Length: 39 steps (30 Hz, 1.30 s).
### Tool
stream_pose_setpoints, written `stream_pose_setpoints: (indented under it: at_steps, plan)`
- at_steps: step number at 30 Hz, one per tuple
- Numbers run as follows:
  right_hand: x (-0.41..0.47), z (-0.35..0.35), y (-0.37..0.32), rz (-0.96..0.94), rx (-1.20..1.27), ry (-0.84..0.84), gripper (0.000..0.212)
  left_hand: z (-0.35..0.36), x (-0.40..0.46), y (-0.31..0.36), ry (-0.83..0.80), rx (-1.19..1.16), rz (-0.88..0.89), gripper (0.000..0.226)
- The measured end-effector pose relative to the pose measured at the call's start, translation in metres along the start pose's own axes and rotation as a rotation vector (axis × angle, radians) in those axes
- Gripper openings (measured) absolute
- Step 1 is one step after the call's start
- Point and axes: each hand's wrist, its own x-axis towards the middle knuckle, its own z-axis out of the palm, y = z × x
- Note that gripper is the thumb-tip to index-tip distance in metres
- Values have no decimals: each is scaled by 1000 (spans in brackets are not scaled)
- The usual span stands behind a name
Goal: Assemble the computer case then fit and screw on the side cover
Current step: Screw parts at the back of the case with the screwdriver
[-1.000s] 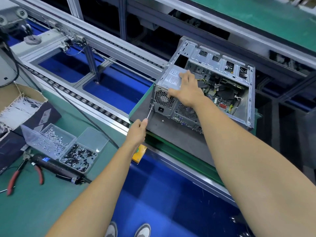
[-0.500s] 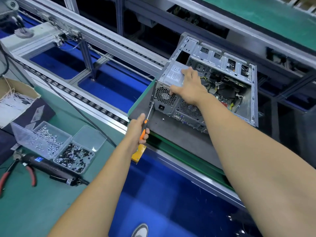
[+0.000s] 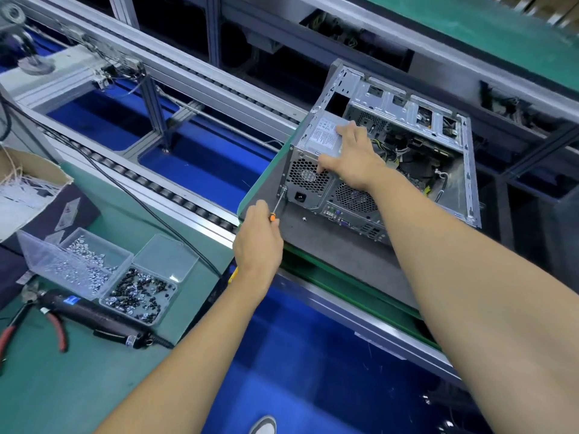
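An open metal computer case (image 3: 419,120) lies on its side on a grey pallet (image 3: 329,245), its rear panel facing me and the inside showing cables and boards. My right hand (image 3: 351,158) rests on the power supply (image 3: 324,136) at the case's near top corner, fingers spread over its top and thumb on the rear grille. My left hand (image 3: 258,242) grips an orange-handled screwdriver (image 3: 278,203), whose tip meets a screw at the rear panel's lower left corner. A loose screw (image 3: 303,218) lies on the pallet. No side cover is in view.
On the green bench at left sit a clear box of silver screws (image 3: 84,261), a box of black screws (image 3: 138,296), an electric screwdriver (image 3: 100,317), red-handled pliers (image 3: 53,324) and a cardboard box (image 3: 28,183). Roller conveyor rails (image 3: 175,198) run past.
My left hand has slid along the screwdriver handle, now covering most of the orange grip, while the tip stays at the rear panel's corner. My right hand stays on the power supply.
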Motion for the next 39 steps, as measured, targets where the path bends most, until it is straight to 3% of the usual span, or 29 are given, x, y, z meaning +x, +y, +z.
stream_pose_setpoints:
  at_steps: [5,7,10,12,15,18,25,27,30,34,36,39]
  plan:
    - [-1,-2,0,-5,1,12,102,7,-7,-8,52,-8,76,20]
    - [-2,-2,0,-9,7,16,102,13,-5,-14,24,-327,-57,18]
    - [-2,-3,0,-17,13,15,100,17,-2,-15,-152,-940,-430,19]
    - [-2,-4,-1,-16,24,14,101,19,4,-21,-271,-1046,-571,30]
    - [-3,-4,-1,-9,47,21,102,15,16,-31,-312,-937,-535,35]
    - [-4,-3,-2,-19,40,39,100,12,18,-32,-235,-763,-323,34]
    - [-7,-5,-4,-9,36,29,99,17,2,-28,100,208,202,23]
    - [-8,-5,-5,-10,33,35,98,12,8,-36,141,311,298,22]
    - [-9,-6,-6,5,48,27,99,7,13,-41,148,27,102,28]
    - [-9,-6,-6,17,84,12,99,10,13,-29,-135,-968,-474,24]
    - [-8,-6,-5,15,94,17,95,9,13,-28,-254,-1141,-646,26]
    - [-7,-6,-3,6,98,18,91,5,25,-30,-342,-1151,-739,25]
